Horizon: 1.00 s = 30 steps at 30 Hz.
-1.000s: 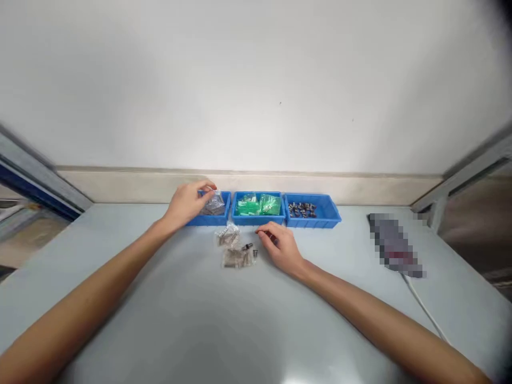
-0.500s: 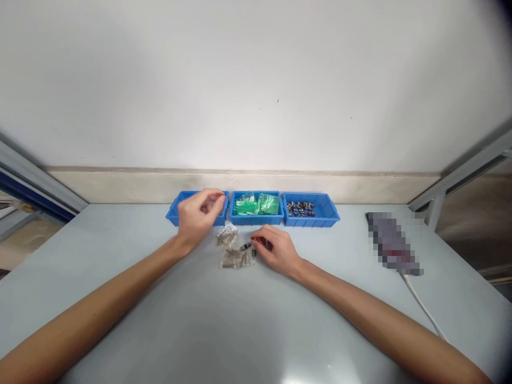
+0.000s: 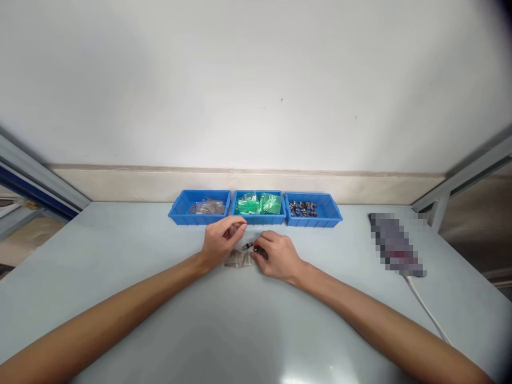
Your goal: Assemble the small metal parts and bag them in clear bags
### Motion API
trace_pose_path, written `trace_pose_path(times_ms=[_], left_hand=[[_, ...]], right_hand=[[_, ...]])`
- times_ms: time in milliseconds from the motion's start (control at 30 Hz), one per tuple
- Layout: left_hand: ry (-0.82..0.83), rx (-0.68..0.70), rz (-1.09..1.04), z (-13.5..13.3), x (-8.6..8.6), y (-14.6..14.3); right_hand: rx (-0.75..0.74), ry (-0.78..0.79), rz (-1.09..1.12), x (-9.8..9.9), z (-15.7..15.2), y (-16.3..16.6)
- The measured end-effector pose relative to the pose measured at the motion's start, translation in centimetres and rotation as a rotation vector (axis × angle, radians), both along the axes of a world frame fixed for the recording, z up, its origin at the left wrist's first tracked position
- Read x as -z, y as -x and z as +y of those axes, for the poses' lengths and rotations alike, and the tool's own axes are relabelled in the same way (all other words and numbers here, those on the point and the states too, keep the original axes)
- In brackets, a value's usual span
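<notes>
My left hand (image 3: 223, 241) is closed, thumb and fingertips together, just in front of the gap between the left and middle bins. Whatever it may hold is hidden. My right hand (image 3: 278, 255) rests on the table with fingers curled and thumb tip near the index finger. A dark bit shows at its fingertips, too small to name. Between the hands lies a small dark metal cylindrical part (image 3: 248, 246). Below it a clear plastic bag (image 3: 239, 259) with greyish contents lies flat, close to both hands.
Along the wall stand three blue bins: the left bin (image 3: 176, 217) with clear bags, the middle bin (image 3: 262, 220) with green bags, the right bin (image 3: 328, 218) with several small metal parts. A blurred-out dark object (image 3: 396, 245) with a white cable (image 3: 428, 309) lies at right.
My left hand has moved right and down from over the left bin, uncovering its bags and covering a clear bag on the table. My right hand has shifted slightly over a small dark part.
</notes>
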State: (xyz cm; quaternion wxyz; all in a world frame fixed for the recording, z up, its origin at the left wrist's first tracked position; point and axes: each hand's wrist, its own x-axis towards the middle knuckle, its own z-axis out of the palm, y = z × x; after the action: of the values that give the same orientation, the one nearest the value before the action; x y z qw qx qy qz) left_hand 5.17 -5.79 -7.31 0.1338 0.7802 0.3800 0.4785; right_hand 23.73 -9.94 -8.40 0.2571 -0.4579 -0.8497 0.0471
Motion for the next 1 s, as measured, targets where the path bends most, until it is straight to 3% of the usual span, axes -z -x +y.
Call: trace_pose_path(times_ms=[100,333,500,700,833,1000], left_hand=[[0.007,-0.006,0.024,-0.1,-0.1,0.0],[0.057,0.024,0.021,-0.1,-0.3,0.0],[0.059,0.037,0.01,-0.2,-0.4,0.0],[0.035,0.046,0.065,-0.1,-0.3,0.0],[0.001,0.077,0.101,0.0,-0.3,0.0],[-0.046,0.154,0.124,0.2,-0.3,-0.1]], right_hand=[[-0.005,0.024,0.112,0.0,0.2,-0.1],[-0.004,0.203,0.63,-1.0,0.2,-0.2],[0.012,0.149,0.685,-0.9,0.3,-0.3],[0.072,0.4,0.944,-0.2,1.0,-0.3],[0.061,0.405,0.949,-0.2,1.0,-0.3],[0.073,0.277,0.762,-0.5,0.7,-0.5]])
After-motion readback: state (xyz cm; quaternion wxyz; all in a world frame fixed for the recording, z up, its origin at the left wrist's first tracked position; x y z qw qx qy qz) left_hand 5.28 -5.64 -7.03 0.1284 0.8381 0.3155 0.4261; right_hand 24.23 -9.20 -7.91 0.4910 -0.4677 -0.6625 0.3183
